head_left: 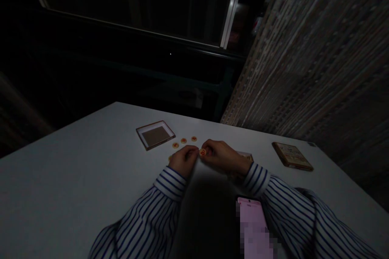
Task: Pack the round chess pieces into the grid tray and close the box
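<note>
A round Chinese chess piece (202, 152) with a red character faces up between my two hands. My right hand (220, 155) grips it between thumb and fingers. From the other side, my left hand (184, 160) is closed, its fingertips pinched at the piece's left edge. Beyond my left hand three similar pieces lie flat on the white table: a left piece (175, 145), a middle piece (183, 141) and a right piece (194, 139). Another piece (170, 158) is mostly hidden by my left hand. Behind my right wrist, a box with pieces (246, 156) is partly covered.
A shallow tray-like box lid (145, 141) lies at the back left of the white table (91, 162). On the right rests a flat brown box (292, 156). A lit phone (253, 226) lies near my right forearm. A string curtain (291, 60) hangs along the table's far right.
</note>
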A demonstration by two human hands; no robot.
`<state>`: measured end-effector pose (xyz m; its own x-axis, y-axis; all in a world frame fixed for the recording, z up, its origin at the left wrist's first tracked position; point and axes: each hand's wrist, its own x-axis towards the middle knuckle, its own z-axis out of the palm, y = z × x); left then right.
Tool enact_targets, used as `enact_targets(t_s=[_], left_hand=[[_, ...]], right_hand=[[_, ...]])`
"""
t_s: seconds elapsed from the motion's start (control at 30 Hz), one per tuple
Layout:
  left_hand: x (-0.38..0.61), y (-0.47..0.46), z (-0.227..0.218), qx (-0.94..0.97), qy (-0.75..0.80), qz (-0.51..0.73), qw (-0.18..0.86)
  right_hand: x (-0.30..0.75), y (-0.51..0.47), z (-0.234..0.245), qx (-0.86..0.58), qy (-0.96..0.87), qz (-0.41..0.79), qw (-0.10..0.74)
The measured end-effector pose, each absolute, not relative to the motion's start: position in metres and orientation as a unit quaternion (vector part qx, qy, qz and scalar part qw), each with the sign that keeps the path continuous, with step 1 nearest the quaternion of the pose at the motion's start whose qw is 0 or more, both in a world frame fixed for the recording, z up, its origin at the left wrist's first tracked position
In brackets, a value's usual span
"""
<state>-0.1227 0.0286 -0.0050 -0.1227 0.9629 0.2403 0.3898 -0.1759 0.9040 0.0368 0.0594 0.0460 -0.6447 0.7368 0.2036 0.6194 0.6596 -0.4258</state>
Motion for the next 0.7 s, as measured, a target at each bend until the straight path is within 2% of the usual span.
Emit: enact_targets(t_s=[0.2,0.4,0.7], left_hand=[[-0.110,0.025,-0.001,0.513,0.486,0.547,0.449],[-0.101,0.021,-0.002,0.490,0.480,0.562,0.463],[-0.093,0.017,0.002,0.521,0.458,0.533,0.484]], right_hand=[[0.048,0.053,0.048,-0.380,-0.862,0.248,0.226],[0.061,0.051,0.038,-0.368,-0.811,0.366,0.269],[0.072,0.046,0.034,-0.388,-0.767,0.407,0.308]])
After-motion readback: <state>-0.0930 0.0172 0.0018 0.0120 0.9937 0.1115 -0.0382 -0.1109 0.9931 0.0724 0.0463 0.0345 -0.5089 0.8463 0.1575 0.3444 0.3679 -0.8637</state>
